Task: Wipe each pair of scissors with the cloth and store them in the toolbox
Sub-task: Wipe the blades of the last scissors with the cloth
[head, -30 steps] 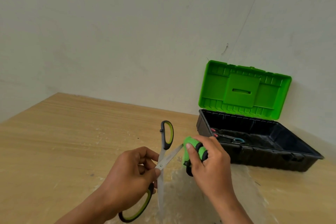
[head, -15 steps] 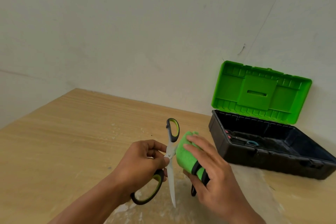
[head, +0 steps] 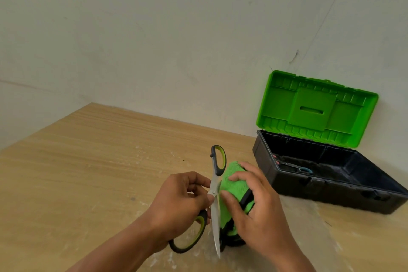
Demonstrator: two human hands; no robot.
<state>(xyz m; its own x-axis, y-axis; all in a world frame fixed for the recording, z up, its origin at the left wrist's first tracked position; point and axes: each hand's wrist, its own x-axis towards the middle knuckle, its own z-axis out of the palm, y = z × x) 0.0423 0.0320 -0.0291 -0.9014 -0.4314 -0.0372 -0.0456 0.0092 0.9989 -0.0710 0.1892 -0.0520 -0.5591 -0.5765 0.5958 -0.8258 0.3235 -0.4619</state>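
My left hand (head: 180,203) pinches a pair of scissors (head: 214,216) with black-and-green handles at the pivot, blades spread wide, one blade pointing down toward me. My right hand (head: 257,210) grips a green cloth with a black edge (head: 234,183) and presses it against the other blade, which the cloth hides. The toolbox (head: 331,181), black with its green lid (head: 315,108) raised, stands at the right against the wall. Another pair of scissors (head: 293,166) with a blue handle ring lies inside it.
The wooden table (head: 88,172) carries pale dusty smears around my hands. A plain white wall rises behind the table and the toolbox.
The cloth in my right hand has slid along the blade toward the pivot, now covering more of it. The scissors have turned more upright. The view has shifted left.
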